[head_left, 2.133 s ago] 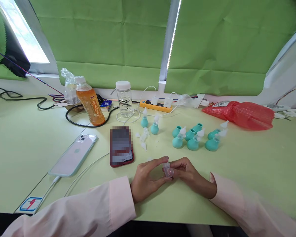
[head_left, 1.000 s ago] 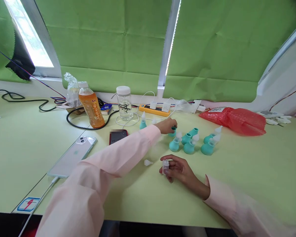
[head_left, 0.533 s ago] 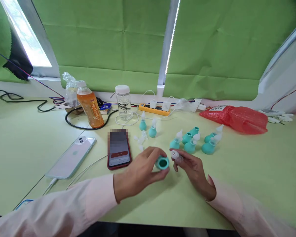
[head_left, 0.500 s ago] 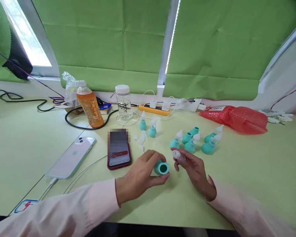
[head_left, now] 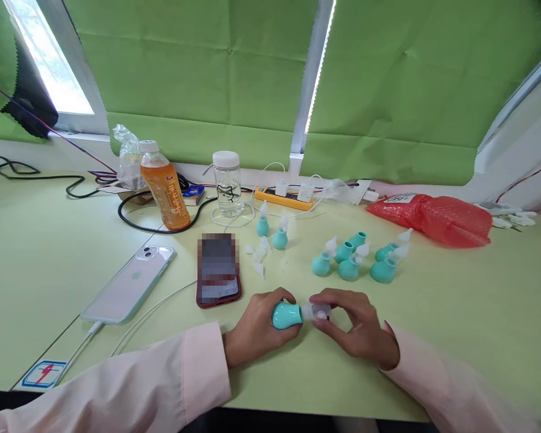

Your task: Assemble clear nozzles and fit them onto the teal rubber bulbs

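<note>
My left hand [head_left: 259, 322] is closed around a turquoise rubber bulb [head_left: 286, 315], which lies sideways with its neck facing right. Between the thumb and fingers of my right hand [head_left: 354, 322] is a translucent plastic piece [head_left: 316, 311], its left end right at the bulb's neck. Whether that end sits inside the neck I cannot tell. Beyond my hands stand several turquoise bulbs with clear pointed tips, such as this nasal aspirator [head_left: 349, 268]. Two bare bulbs [head_left: 344, 252] are among them. Loose clear plastic parts [head_left: 261, 249] lie near two more tipped bulbs [head_left: 280, 238].
A dark red-cased phone [head_left: 219, 270] and a pale phone [head_left: 130, 282] on a white cable lie to the left. Along the back are an orange drink bottle [head_left: 165, 189], a clear water jar [head_left: 228, 186], a yellow power strip [head_left: 282, 198] and a red plastic bag [head_left: 433, 219].
My left hand has turned the bulb so its neck, earlier facing me, points right. My right hand has moved down and left, bringing the plastic piece to the neck.
</note>
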A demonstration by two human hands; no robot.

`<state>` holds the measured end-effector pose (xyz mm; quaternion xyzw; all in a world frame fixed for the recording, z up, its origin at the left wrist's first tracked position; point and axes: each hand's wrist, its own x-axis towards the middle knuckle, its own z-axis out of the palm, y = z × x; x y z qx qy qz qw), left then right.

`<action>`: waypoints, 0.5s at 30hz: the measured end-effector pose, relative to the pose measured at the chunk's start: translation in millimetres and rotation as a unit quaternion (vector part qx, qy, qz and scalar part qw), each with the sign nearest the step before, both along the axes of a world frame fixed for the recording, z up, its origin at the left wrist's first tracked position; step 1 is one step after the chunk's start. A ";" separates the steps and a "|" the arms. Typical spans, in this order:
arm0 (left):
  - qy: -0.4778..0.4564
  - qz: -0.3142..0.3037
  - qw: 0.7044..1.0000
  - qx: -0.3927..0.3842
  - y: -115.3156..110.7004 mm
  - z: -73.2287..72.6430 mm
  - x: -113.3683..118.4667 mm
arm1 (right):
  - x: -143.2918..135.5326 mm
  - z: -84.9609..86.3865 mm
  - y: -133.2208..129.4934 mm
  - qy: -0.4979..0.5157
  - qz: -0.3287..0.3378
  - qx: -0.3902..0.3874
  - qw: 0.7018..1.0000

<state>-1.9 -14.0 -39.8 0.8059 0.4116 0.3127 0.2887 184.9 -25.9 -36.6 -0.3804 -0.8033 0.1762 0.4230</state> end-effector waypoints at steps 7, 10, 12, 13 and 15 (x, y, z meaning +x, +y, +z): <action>-0.023 -0.052 0.998 0.037 1.9 -1.2 -2.8 | 1.5 -3.5 7.0 -0.118 0.078 0.097 0.985; 0.000 -0.056 0.997 0.052 1.7 -1.2 -3.3 | 4.7 -1.6 8.2 -0.187 0.109 0.143 0.966; 0.039 -0.035 0.996 0.074 1.4 -2.2 -2.7 | 6.0 -1.8 6.4 -0.243 0.099 0.144 0.954; 0.063 -0.023 0.994 0.085 1.3 -2.9 -2.2 | 5.9 -2.3 5.1 -0.262 0.089 0.133 0.952; 0.108 -0.006 0.989 0.104 1.2 -4.4 -1.0 | 4.2 -3.3 2.7 -0.277 0.076 0.102 0.953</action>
